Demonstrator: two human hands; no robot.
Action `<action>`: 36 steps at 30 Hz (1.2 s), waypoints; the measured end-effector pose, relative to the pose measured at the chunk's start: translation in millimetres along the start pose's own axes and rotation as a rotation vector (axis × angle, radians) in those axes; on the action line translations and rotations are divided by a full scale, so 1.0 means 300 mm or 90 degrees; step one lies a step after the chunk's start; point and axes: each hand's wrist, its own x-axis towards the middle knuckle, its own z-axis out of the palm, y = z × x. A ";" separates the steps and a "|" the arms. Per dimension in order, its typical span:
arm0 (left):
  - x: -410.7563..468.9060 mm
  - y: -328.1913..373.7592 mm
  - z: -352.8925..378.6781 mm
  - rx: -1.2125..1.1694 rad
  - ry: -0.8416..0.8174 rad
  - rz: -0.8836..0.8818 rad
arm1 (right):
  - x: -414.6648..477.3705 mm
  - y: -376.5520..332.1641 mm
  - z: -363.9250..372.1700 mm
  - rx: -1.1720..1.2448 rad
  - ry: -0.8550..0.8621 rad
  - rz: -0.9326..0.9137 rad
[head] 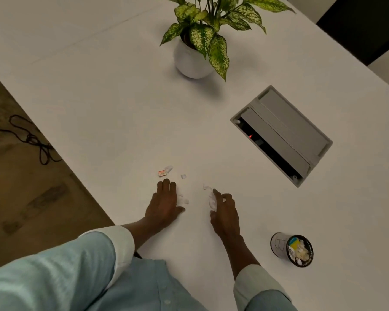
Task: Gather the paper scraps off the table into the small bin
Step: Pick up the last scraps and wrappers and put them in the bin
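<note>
Several small paper scraps lie on the white table (99,97) in front of me: a red-and-white scrap (161,173), a white one (169,169) beside it, a tiny one (183,176), and more (185,201) by my left thumb. My left hand (164,204) rests flat on the table, fingers apart, holding nothing. My right hand (225,212) has its fingers curled around white paper scraps (212,200). The small bin (291,249), a black-rimmed cup with paper inside, stands to the right of my right hand.
A potted plant (193,61) in a white pot stands at the back. A grey cable box (283,133) with its lid open is set into the table at right. The table's left edge runs diagonally, with cables (32,138) on the floor beyond.
</note>
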 end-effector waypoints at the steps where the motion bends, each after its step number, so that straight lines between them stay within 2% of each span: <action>1: 0.006 0.022 0.007 0.001 -0.004 -0.014 | 0.015 -0.002 -0.002 -0.006 -0.004 -0.006; 6: 0.033 0.075 0.026 0.006 -0.015 -0.045 | 0.072 -0.019 -0.021 -0.036 -0.025 -0.043; 15: 0.056 0.055 0.020 -0.015 0.006 0.052 | 0.136 -0.089 -0.041 -0.174 -0.078 -0.146; 22: 0.070 0.076 0.022 -0.016 -0.023 0.105 | 0.092 -0.084 -0.004 -0.200 -0.025 -0.107; 30: 0.089 0.151 0.033 -0.072 -0.064 0.119 | -0.038 0.039 0.045 0.001 0.043 0.011; 36: 0.072 0.341 0.034 -0.192 -0.056 0.186 | -0.190 0.161 0.003 0.229 0.227 0.192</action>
